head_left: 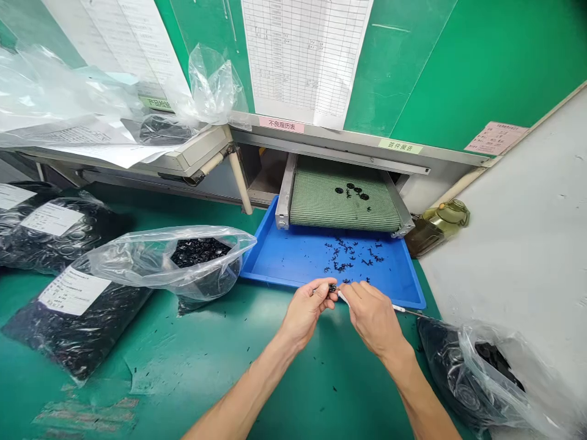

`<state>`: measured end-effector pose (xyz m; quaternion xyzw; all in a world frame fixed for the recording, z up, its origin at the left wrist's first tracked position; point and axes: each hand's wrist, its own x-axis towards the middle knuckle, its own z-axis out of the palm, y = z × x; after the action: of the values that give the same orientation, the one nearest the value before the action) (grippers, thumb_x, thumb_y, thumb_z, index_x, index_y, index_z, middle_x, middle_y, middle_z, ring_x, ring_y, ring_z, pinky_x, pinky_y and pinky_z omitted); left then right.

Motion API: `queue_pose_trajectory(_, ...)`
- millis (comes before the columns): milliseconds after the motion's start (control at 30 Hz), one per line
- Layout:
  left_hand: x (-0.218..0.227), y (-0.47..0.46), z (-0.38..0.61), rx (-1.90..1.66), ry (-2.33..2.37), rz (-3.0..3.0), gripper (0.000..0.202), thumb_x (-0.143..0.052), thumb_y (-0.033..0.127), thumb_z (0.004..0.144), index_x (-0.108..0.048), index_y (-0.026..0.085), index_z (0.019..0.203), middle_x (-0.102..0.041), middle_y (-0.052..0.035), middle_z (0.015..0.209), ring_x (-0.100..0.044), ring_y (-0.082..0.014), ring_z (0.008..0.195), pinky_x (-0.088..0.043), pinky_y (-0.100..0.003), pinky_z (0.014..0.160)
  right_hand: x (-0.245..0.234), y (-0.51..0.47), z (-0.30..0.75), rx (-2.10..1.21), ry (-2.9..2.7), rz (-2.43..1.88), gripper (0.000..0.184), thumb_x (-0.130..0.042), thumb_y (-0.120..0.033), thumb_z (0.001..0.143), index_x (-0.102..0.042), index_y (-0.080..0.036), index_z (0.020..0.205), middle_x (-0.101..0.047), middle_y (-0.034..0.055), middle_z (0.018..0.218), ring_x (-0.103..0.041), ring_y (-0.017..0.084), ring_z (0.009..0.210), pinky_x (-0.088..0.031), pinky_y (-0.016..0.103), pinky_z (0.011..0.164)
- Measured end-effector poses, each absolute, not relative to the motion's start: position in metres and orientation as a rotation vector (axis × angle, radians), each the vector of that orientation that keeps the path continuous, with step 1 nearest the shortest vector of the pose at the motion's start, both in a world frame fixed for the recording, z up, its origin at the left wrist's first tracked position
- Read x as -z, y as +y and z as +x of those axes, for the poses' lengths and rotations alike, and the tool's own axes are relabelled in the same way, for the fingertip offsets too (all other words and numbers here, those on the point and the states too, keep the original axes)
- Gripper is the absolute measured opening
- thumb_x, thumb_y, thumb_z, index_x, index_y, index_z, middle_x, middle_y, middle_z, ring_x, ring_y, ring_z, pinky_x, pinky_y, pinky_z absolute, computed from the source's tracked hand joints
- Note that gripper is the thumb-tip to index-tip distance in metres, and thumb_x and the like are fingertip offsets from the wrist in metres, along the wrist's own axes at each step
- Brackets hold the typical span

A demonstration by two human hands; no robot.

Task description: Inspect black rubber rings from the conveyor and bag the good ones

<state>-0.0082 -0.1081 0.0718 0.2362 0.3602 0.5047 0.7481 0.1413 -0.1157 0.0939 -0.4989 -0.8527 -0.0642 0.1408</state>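
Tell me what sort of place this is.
Probably a factory workstation: there's a conveyor with small black parts on it, labelled bags lie to the left, and a printed chart hangs ahead.

Part (332, 288) mostly covered by left hand (310, 310), exact shape unclear. Right hand (370, 313) hides the tool (398, 308) mid-length. Belt (343, 212): far end out of sight behind board (463, 79). Chart (305, 58) cropped at top, entries too small to read. Right bag (461, 366) runs off the bottom edge. Scraps (342, 267): too small to make out.
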Motion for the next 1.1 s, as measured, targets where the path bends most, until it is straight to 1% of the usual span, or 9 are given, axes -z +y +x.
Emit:
queue_pose_trajectory(267, -0.059, -0.108, 0.006, -1.258, 0.932, 0.617, 0.028, -0.074, 0.034, 0.068, -0.068, 0.011, 0.084, -0.063, -0.0015, 0.064, -0.052, -0.0080, 0.055, -0.042, -0.023, 0.062, -0.085, -0.124, 0.124, 0.069, -2.278, -1.633, 0.022, -0.037, -0.005, 0.083, -0.053, -0.020, 0.081, -0.057, 0.0027, 0.072, -0.049, 0.015, 0.063, -0.028, 0.027, 0.057)
queue_pose_trajectory(467, -0.044, -0.103, 0.020, -1.360, 0.923, 0.409, 0.038, -0.075, 0.036, 0.064, -0.063, 0.011, 0.091, -0.064, -0.0036, 0.074, -0.055, -0.0098, 0.058, -0.045, -0.026, 0.064, -0.059, -0.107, 0.118, -0.472, -1.921, -1.749, 0.030, -0.031, -0.018, 0.088, -0.061, -0.019, 0.088, -0.061, 0.0013, 0.063, -0.052, 0.013, 0.052, -0.035, 0.022, 0.051)
queue_pose_trajectory(533, -0.037, -0.103, 0.019, -1.322, 0.958, 0.455, 0.040, -0.071, 0.040, 0.068, -0.062, 0.011, 0.094, -0.061, -0.0029, 0.073, -0.052, -0.0085, 0.056, -0.042, -0.024, 0.058, -0.042, -0.106, 0.130, -0.517, -1.896, -1.754, 0.035, -0.030, -0.018, 0.084, -0.063, -0.019, 0.097, -0.067, 0.0039, 0.072, -0.059, 0.015, 0.060, -0.042, 0.023, 0.055)
queue_pose_trajectory(600, -0.030, -0.106, 0.010, -1.259, 1.033, 0.617, 0.039, -0.064, 0.045, 0.074, -0.063, 0.011, 0.093, -0.056, -0.0007, 0.068, -0.044, -0.0067, 0.051, -0.033, -0.021, 0.050, -0.016, -0.112, 0.148, -0.453, -1.923, -1.723, 0.042, -0.031, -0.017, 0.078, -0.062, -0.018, 0.106, -0.069, 0.0081, 0.095, -0.065, 0.018, 0.081, -0.049, 0.026, 0.069)
queue_pose_trajectory(700, -0.030, -0.114, -0.017, -1.168, 1.133, 0.782, 0.041, -0.056, 0.051, 0.077, -0.060, 0.012, 0.087, -0.045, 0.0040, 0.061, -0.031, -0.0054, 0.047, -0.020, -0.021, 0.044, 0.033, -0.125, 0.179, -0.486, -2.035, -1.654, 0.042, -0.035, -0.022, 0.076, -0.065, -0.021, 0.106, -0.068, 0.0057, 0.108, -0.064, 0.021, 0.098, -0.051, 0.029, 0.080)
queue_pose_trajectory(867, -0.079, -0.140, -0.082, -1.124, 1.270, 0.875, 0.034, -0.047, 0.053, 0.082, -0.046, 0.019, 0.078, -0.031, 0.0080, 0.059, -0.022, -0.0066, 0.046, -0.016, -0.021, 0.043, 0.086, -0.158, 0.199, -0.639, -2.253, -1.654, 0.043, -0.040, -0.019, 0.076, -0.066, -0.025, 0.109, -0.068, 0.0035, 0.109, -0.065, 0.023, 0.098, -0.055, 0.027, 0.074)
queue_pose_trajectory(933, -0.111, -0.146, -0.110, -1.153, 1.451, 1.106, 0.031, -0.042, 0.049, 0.085, -0.044, 0.020, 0.075, -0.035, 0.0061, 0.060, -0.031, -0.0086, 0.050, -0.026, -0.021, 0.047, 0.085, -0.173, 0.188, -0.633, -2.281, -1.700, 0.047, -0.039, -0.013, 0.075, -0.065, -0.025, 0.112, -0.067, 0.0047, 0.110, -0.065, 0.022, 0.097, -0.054, 0.027, 0.075)
queue_pose_trajectory(1000, -0.140, -0.146, -0.140, -1.070, 1.720, 1.469, 0.027, -0.043, 0.046, 0.086, -0.050, 0.021, 0.078, -0.047, 0.0023, 0.068, -0.044, -0.0127, 0.062, -0.036, -0.024, 0.059, 0.073, -0.185, 0.171, -0.605, -2.299, -1.755, 0.050, -0.038, -0.006, 0.072, -0.066, -0.025, 0.109, -0.067, 0.0060, 0.107, -0.064, 0.022, 0.096, -0.052, 0.028, 0.077)
queue_pose_trajectory(1100, -0.164, -0.126, -0.184, -0.909, 2.033, 1.871, 0.026, -0.038, 0.043, 0.086, -0.054, 0.022, 0.086, -0.059, -0.0025, 0.083, -0.053, -0.0192, 0.078, -0.040, -0.029, 0.075, 0.048, -0.188, 0.151, -0.566, -2.310, -1.867, 0.052, -0.036, 0.002, 0.065, -0.067, -0.025, 0.097, -0.066, 0.0057, 0.097, -0.061, 0.023, 0.094, -0.047, 0.033, 0.081)
